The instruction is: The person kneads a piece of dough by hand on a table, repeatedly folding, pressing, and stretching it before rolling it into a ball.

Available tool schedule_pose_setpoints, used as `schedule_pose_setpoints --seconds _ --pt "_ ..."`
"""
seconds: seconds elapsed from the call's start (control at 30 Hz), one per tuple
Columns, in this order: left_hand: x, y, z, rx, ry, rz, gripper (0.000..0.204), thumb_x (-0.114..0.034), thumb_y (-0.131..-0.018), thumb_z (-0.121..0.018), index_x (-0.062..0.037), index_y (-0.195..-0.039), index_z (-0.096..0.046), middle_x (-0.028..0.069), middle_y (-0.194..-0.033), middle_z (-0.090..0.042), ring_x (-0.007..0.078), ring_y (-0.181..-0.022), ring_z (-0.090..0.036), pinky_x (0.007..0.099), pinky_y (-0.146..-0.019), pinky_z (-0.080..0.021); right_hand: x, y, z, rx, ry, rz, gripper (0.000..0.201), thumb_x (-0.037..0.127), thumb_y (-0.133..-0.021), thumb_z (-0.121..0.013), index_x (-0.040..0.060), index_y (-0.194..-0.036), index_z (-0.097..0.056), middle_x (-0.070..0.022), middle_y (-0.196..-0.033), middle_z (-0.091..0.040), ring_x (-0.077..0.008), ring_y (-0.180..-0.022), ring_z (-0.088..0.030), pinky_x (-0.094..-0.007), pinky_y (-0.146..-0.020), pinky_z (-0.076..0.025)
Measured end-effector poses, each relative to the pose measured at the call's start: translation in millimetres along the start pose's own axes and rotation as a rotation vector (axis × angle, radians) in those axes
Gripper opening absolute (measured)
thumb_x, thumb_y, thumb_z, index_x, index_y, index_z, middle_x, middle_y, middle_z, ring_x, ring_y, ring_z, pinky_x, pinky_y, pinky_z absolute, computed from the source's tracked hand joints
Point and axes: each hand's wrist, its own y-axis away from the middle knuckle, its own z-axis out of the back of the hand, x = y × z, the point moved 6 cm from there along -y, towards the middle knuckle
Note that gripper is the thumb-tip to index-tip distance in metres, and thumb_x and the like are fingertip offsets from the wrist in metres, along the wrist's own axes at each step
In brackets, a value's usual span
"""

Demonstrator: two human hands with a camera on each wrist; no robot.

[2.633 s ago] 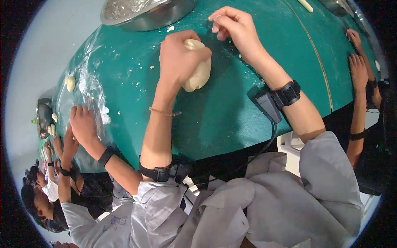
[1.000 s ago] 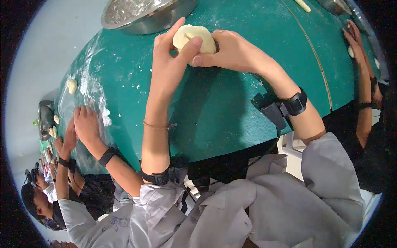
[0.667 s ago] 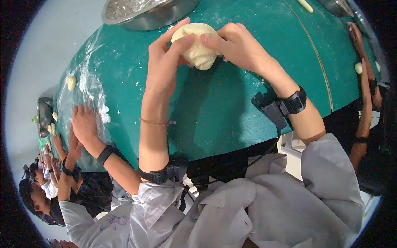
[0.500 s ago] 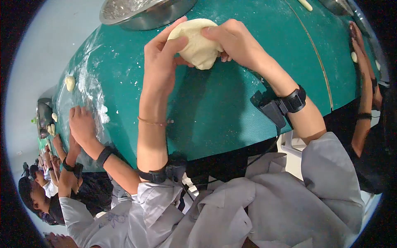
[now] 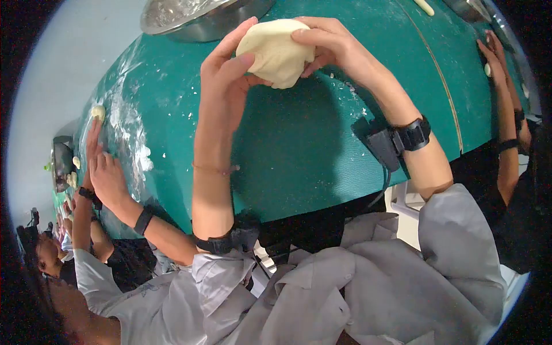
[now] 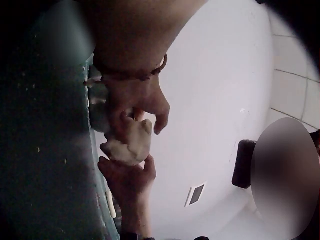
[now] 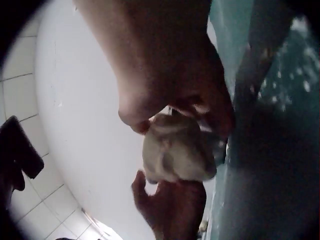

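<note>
**Dough held up between both hands, upper middle of the frame**

From my head view, the dough (image 5: 277, 54) sits right between the hands, touching both, so neither is nearer. The left hand (image 5: 223, 73) pinches its left edge, thumb on the near face; the right hand (image 5: 339, 47) grips its right edge, thumb on top and fingers curled below. I make out no clear long axis: a flattish round, narrowing towards its lower edge. Both wrist views show me it's raised off the green table (image 5: 287, 167). Just beyond the left fingertips, upper left, the steel bowl (image 5: 215, 31) is the nearest obstacle; I see nothing between the palms but dough. Farther out, a neighbour's hands (image 5: 110, 179) work at far left, and a pale stick (image 5: 424, 7) lies at upper right.
</note>
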Motion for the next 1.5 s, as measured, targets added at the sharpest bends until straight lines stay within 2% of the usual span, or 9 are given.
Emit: schedule_pose_setpoints --seconds 0.1,0.33,0.53,0.93,1.03,1.17,1.2,1.33,1.5 --pt "-4.7 1.4 -3.7 -0.078 -0.741 -0.171 0.058 -0.018 -0.073 -0.078 -0.0013 -0.126 -0.058 0.0129 -0.116 -0.06 0.0204 -0.099 -0.062 0.0317 -0.081 -0.054 12.0 5.9 -11.4 0.224 0.148 0.103 0.052 0.042 -0.088 -0.061 0.0006 -0.12 -0.058 -0.0095 -0.102 -0.066 -0.0177 -0.088 -0.066 -0.028 -0.064 -0.055" --pt "2.4 3.0 -4.5 0.053 -0.685 -0.024 0.056 -0.012 -0.069 -0.079 -0.004 -0.122 -0.062 0.0088 -0.11 -0.066 0.0179 -0.099 -0.063 0.0316 -0.089 -0.051 3.7 4.3 -9.4 0.177 0.432 -0.022 0.039 0.024 -0.083 -0.073 -0.0007 -0.111 -0.063 -0.005 -0.09 -0.066 -0.0107 -0.077 -0.061 -0.0249 -0.066 -0.05" --pt "2.5 3.3 -2.2 0.083 -0.35 0.04 0.058 -0.006 -0.062 -0.068 0.0019 -0.119 -0.062 0.0112 -0.11 -0.066 0.0197 -0.099 -0.064 0.0321 -0.088 -0.052 -0.7 2.0 -13.0 0.167 0.163 0.115 0.032 0.024 -0.082 -0.071 -0.0028 -0.099 -0.067 -0.0053 -0.078 -0.067 -0.0099 -0.069 -0.061 -0.0252 -0.057 -0.048" --pt "0.0 14.8 -14.3 -0.078 0.336 0.097 0.063 0.001 -0.057 -0.058 0.0015 -0.12 -0.059 0.0097 -0.108 -0.064 0.0198 -0.099 -0.062 0.0303 -0.089 -0.051 11.1 14.1 -14.2 0.096 -0.528 -0.064 0.033 0.018 -0.077 -0.064 -0.0009 -0.104 -0.067 -0.0065 -0.086 -0.067 -0.0126 -0.075 -0.064 -0.0266 -0.067 -0.053" --pt "-7.5 8.2 3.5 -0.095 0.01 -0.065 0.059 0.003 -0.059 -0.057 0.0008 -0.118 -0.06 0.0082 -0.106 -0.064 0.0185 -0.099 -0.061 0.0289 -0.088 -0.051 19.4 5.4 -4.8 0.254 0.265 -0.076 0.051 0.015 -0.08 -0.063 0.0007 -0.128 -0.053 -0.0072 -0.11 -0.062 -0.0136 -0.095 -0.059 -0.0295 -0.092 -0.047" --pt "-11.6 5.8 5.5 -0.119 -0.283 -0.216 0.057 0.007 -0.061 -0.056 -0.003 -0.117 -0.061 0.0064 -0.106 -0.063 0.0166 -0.096 -0.061 0.0273 -0.083 -0.051 15.9 5.1 -7.8 0.159 0.242 0.012 0.046 0.013 -0.082 -0.067 0.005 -0.127 -0.058 -0.0056 -0.109 -0.064 -0.0123 -0.098 -0.059 -0.0297 -0.086 -0.049" --pt "-10.4 5.0 4.8 -0.089 -0.247 -0.2 0.058 0.006 -0.061 -0.057 -0.0036 -0.118 -0.06 0.0062 -0.106 -0.062 0.0163 -0.095 -0.061 0.0275 -0.083 -0.051 30.5 5.7 -13.3 -0.034 0.482 0.456 0.045 0.01 -0.079 -0.071 0.0048 -0.123 -0.061 -0.0059 -0.104 -0.066 -0.0122 -0.096 -0.059 -0.0295 -0.082 -0.051" --pt "-14.1 3.6 2.3 -0.001 -0.332 -0.152 0.064 0.003 -0.063 -0.06 -0.0051 -0.126 -0.056 0.0065 -0.11 -0.06 0.0167 -0.097 -0.06 0.028 -0.085 -0.05 24.7 6.1 -14.6 0.143 0.368 0.135 0.043 0.009 -0.078 -0.073 0.0023 -0.119 -0.062 -0.0059 -0.101 -0.067 -0.0121 -0.092 -0.061 -0.028 -0.081 -0.051" --pt "-4.1 0.3 7.3 0.15 -0.255 -0.003 0.069 -0.002 -0.066 -0.066 -0.0026 -0.133 -0.052 0.0091 -0.121 -0.058 0.0184 -0.105 -0.06 0.028 -0.089 -0.049 37.3 7.3 -9.8 0.025 0.427 0.226 0.036 0.019 -0.076 -0.075 0.0033 -0.108 -0.067 -0.0098 -0.09 -0.071 -0.0152 -0.081 -0.066 -0.0301 -0.073 -0.053"
